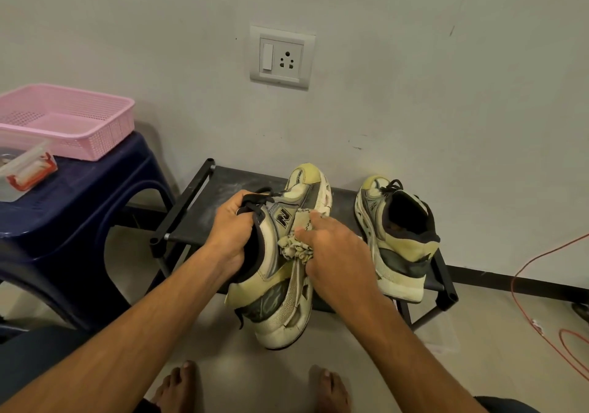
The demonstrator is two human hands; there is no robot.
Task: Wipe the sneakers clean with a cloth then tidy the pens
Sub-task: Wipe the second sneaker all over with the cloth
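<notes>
Grip of left hand (231,231) around sneaker (283,310) collar; right hand (338,253) tight on bunched cloth (291,247) against its side.

We see both forearms (134,326) bare, uncovered from wrist to frame edge. Left hand (229,234) and right hand (334,253) bare as well. Left foot (178,387) and right foot (330,390) bare, big toenails showing. Dark blue-grey fabric (28,368) at lower-left edge; sliver of similar dark fabric in lower-right corner. We cannot tell garment type from so little.
</notes>
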